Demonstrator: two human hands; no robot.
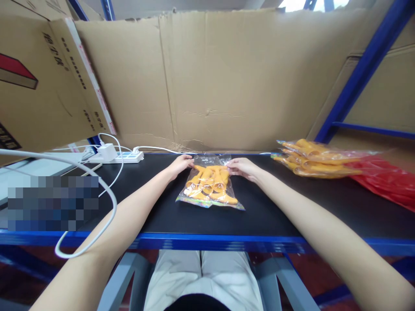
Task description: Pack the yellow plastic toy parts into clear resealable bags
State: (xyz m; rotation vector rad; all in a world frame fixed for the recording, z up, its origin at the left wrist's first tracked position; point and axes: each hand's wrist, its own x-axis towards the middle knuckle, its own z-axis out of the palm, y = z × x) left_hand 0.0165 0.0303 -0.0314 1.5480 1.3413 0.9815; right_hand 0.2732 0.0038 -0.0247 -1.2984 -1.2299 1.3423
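Note:
A clear plastic bag (207,183) lies flat on the black tabletop in front of me, with several yellow-orange plastic pieces inside that have round, ring-like openings. Its near edge carries a colourful printed strip. At the far left corner, my left hand (180,166) has its fingers closed on the bag's edge. My right hand (244,167) pinches the far right corner between thumb and fingers. Exactly what the pieces are, I cannot tell.
Similar bags of yellow pieces (311,160) are stacked at the right, beside red plastic bags (385,179). A white power strip (128,157) with a charger and looping white cable (114,203) is at the left. Cardboard (227,82) walls the back; blue posts (363,69) frame the table.

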